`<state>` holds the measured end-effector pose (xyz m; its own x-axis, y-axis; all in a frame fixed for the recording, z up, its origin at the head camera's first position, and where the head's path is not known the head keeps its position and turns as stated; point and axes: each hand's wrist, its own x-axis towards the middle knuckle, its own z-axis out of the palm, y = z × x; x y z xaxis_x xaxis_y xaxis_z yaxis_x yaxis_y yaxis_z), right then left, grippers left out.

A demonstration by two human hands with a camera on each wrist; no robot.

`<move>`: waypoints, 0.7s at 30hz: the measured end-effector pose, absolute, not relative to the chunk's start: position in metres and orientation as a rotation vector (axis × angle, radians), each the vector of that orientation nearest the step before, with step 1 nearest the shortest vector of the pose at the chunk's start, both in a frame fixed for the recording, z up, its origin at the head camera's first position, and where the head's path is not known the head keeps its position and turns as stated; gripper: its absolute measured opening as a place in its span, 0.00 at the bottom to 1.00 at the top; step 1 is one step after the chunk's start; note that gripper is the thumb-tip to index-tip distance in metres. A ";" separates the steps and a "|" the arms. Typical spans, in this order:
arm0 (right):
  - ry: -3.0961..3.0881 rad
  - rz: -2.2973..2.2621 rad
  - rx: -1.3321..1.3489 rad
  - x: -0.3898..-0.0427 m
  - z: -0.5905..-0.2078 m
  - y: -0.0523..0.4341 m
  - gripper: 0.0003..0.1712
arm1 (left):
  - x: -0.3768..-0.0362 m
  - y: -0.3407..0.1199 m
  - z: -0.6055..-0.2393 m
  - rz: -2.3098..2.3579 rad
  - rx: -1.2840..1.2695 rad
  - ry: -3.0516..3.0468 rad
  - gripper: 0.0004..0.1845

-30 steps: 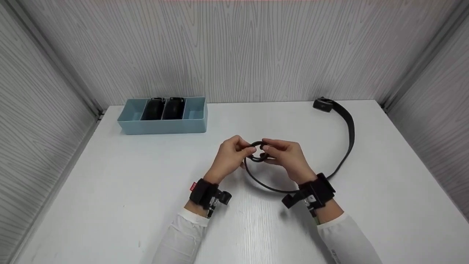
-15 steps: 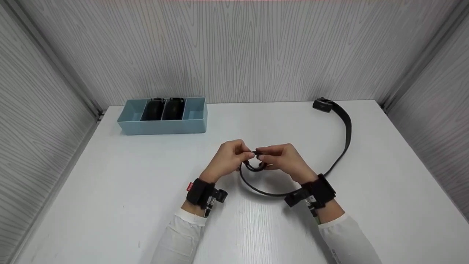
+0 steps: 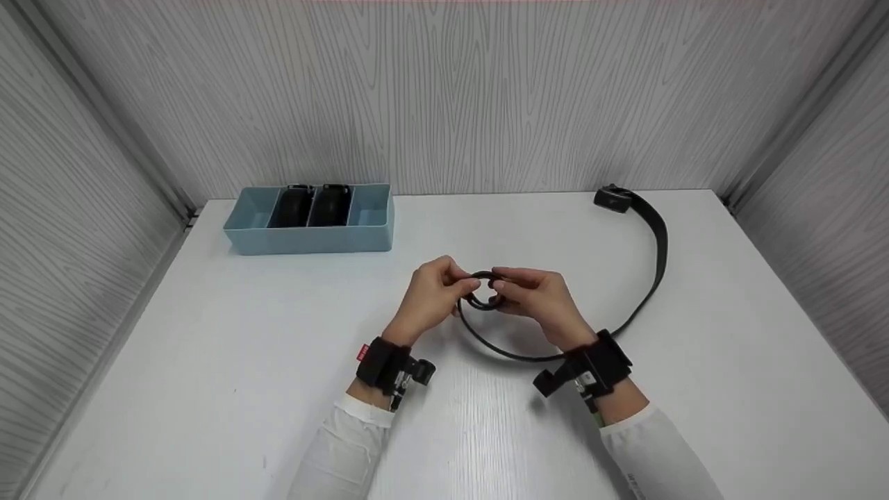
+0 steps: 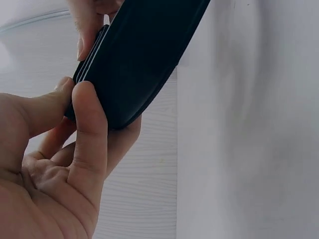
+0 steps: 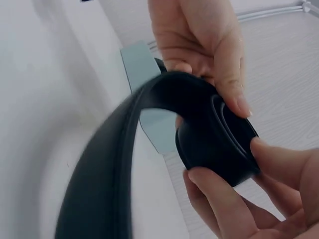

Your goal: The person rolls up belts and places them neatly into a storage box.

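Note:
A black belt (image 3: pixel 660 260) is partly wound into a small coil (image 5: pixel 207 147) between both hands. My left hand (image 3: pixel 432 295) pinches the coil's left side with thumb and fingers. On the opposite side my right hand (image 3: pixel 545 298) grips the coil's edge with its thumb and fingers. In the left wrist view the belt's broad face (image 4: pixel 139 55) partly covers the other hand. From the coil, the loose strap curves under the right wrist, then up the right side of the table. Its far end carries a dark buckle (image 3: pixel 612 199).
A blue divided tray (image 3: pixel 312 241) stands at the back left of the white table (image 3: pixel 208 333). Two of its compartments hold rolled black belts (image 3: pixel 292 207). Grey wood-grain panels (image 3: pixel 444 97) border the back and sides.
Both hands and the coil dipped slightly toward the person, then rose again. The loose strap on the right shifted a little to the left. The buckle end has stayed in place.

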<state>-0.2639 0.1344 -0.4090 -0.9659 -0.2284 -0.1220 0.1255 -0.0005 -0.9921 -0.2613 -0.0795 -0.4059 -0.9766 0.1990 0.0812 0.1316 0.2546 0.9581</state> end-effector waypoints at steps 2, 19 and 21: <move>2.051 -1.990 -0.170 -0.264 -0.407 0.137 0.25 | -0.261 -0.081 -0.405 1.828 0.364 2.445 0.06; 2.031 -2.116 -0.116 -0.264 -0.408 0.135 0.23 | -0.262 -0.076 -0.407 1.915 0.276 2.385 0.11; 2.018 -2.138 -0.103 -0.264 -0.407 0.135 0.23 | -0.262 -0.076 -0.407 1.934 0.278 2.385 0.10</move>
